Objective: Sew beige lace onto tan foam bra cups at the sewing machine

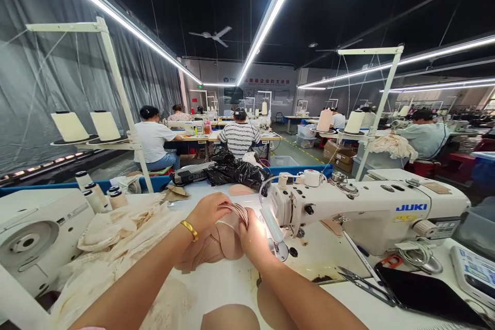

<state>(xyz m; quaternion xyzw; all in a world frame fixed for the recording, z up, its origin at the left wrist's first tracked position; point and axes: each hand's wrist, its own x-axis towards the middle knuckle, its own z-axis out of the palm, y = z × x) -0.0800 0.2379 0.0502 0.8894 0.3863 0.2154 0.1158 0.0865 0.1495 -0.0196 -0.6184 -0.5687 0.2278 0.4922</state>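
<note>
Several beige layers (236, 209) pinched between fingers (223, 199) of left hand (209, 212) and right hand (254, 236) — sewing machine (371, 211) lettered "JUKI".

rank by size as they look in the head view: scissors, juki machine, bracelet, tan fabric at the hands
1. Juki machine
2. Tan fabric
3. Scissors
4. Bracelet
</note>
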